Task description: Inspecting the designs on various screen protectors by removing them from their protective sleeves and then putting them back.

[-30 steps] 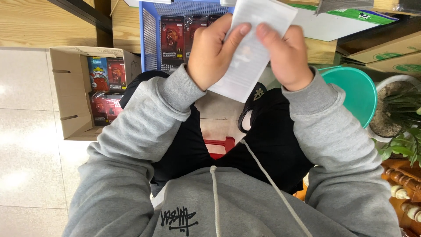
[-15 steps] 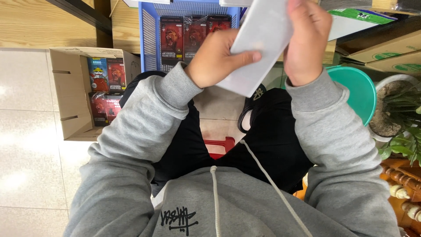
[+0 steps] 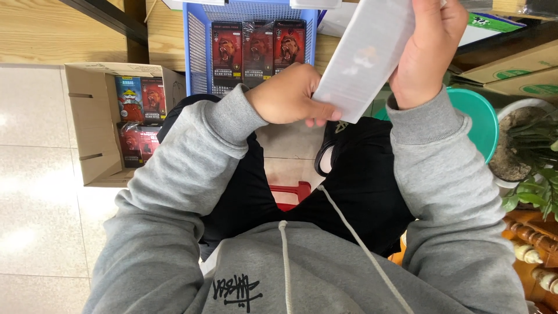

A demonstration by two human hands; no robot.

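Flat white packet (image 3: 367,58), long and rectangular, held tilted in front of the seated person's chest, its upper end rising toward the top edge of the view and its lower end pointing down over the lap. Left hand (image 3: 290,96) closed on the packet's lower end, thumb lying along the bottom edge and the fingers curled underneath. Right hand (image 3: 427,49) wrapped around the packet's upper right side, fingers folded over its face; both grips are firm and narrow. Both arms wear grey sweatshirt sleeves (image 3: 192,174), and two drawstrings hang from the collar over black trousers (image 3: 366,174). Just beyond the hands, a blue plastic basket (image 3: 197,52) stands on the floor holding three dark red packages (image 3: 258,49) upright, side by side. To the left, an open cardboard box (image 3: 87,116) on pale floor tiles contains further printed packages. A red stool (image 3: 288,195) shows between the knees. To the right, a green round stool (image 3: 476,119), a potted plant (image 3: 532,157) and stacked cardboard cartons (image 3: 511,70)
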